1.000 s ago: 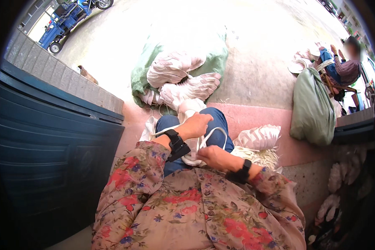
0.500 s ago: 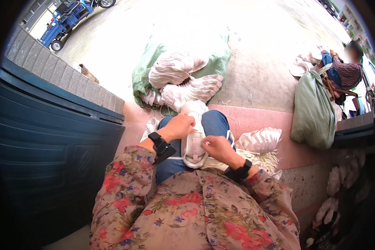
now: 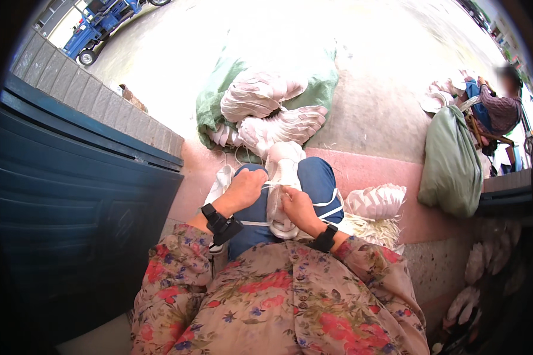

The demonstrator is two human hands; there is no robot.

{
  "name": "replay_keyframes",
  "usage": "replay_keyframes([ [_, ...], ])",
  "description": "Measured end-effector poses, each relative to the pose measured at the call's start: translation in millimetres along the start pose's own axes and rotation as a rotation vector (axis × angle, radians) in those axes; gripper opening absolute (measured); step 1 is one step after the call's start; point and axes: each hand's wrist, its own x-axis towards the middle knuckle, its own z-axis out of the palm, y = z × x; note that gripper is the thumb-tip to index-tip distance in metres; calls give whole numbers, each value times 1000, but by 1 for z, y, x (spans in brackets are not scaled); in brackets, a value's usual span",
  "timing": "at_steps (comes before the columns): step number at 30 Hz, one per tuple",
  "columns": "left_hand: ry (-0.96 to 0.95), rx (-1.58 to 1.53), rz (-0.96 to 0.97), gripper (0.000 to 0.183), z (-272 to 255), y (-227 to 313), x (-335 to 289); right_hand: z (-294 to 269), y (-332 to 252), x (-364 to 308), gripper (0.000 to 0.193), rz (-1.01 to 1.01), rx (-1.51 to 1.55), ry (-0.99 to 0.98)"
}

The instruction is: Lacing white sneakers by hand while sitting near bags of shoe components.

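Note:
A white shoe (image 3: 285, 167) lies lengthwise on my lap between my blue-trousered knees. Over its middle, a white shoelace (image 3: 272, 185) runs between my two hands. My left hand (image 3: 247, 188) is closed on the lace at the shoe's left side. On the right side, my right hand (image 3: 299, 208) pinches the lace close against the shoe; its fingertips are partly hidden. Loose lace (image 3: 336, 207) loops over my right thigh, and another length crosses my left thigh.
Ahead, a green sack (image 3: 207, 109) holds bundled white shoe parts (image 3: 284, 125). To my right lie another bundle (image 3: 376, 201) and a heap of pale laces (image 3: 373, 231). A full green sack (image 3: 453, 163) stands near a seated person (image 3: 500, 106). A dark blue door (image 3: 89, 219) flanks my left.
My left hand has moved slightly left and down, and my right hand has closed in over the shoe. The lace now stretches between them. The whole view has shifted slightly.

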Motion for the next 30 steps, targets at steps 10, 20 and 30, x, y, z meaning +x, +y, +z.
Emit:
replay_keyframes([
  [10,72,122,-13,12,21,11,-16,9,-3,19,20,0,-126,-127],
  [20,324,274,-67,6,29,9,-23,-33,-29,12,17,45,-44,-355],
  [30,192,161,-167,14,33,33,5,-322,-248,-50,16,-844,1278,-320],
])
